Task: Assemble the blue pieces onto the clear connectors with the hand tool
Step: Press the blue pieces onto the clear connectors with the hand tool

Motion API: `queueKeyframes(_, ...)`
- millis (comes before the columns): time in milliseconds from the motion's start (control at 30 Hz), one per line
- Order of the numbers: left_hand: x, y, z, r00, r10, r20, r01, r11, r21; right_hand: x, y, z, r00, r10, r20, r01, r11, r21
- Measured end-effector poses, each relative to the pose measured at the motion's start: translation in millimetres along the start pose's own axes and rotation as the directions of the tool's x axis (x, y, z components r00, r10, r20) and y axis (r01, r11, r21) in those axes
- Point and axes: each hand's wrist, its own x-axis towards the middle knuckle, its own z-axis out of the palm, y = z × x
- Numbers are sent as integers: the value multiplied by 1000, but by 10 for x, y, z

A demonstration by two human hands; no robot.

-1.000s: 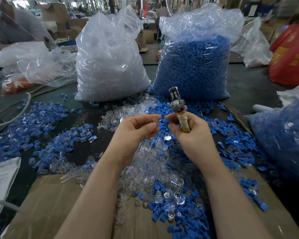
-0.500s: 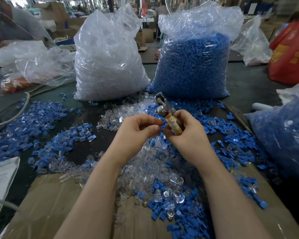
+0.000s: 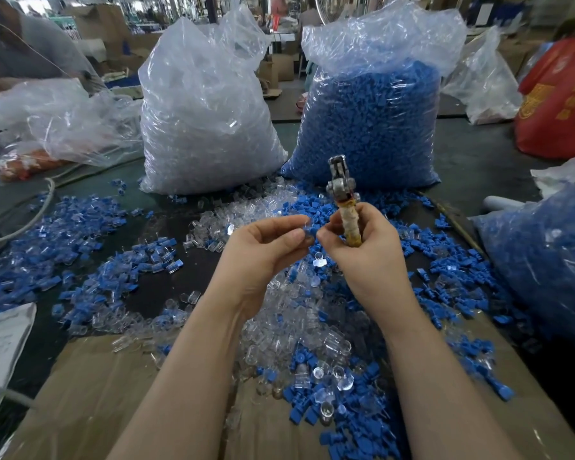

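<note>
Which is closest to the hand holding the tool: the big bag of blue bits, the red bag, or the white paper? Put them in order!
From the right hand:
1. Bag of blue pieces, just behind it.
2. Red bag, far back on the right.
3. White paper, at the left edge.
Red bag and paper are nearly tied.

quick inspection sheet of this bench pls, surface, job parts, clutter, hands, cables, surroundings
surface: dark bench, cardboard sheet at the near edge
job's things: loose clear connectors and blue pieces strewn about; hand tool upright
clutter: assembled pieces piled left; paper
grippers: left hand pinches a clear connector; right hand holds the tool's wrapped grip
cables: white cable on the left
surroundings: bag of clear connectors, bag of blue pieces, red bag
</note>
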Motion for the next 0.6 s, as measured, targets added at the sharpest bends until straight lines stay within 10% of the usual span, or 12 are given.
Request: queueKeyframes(600,-1,-2,15,991,97,-91,-85,988,131,2,10,11,999,7,38,-6,1000,-31)
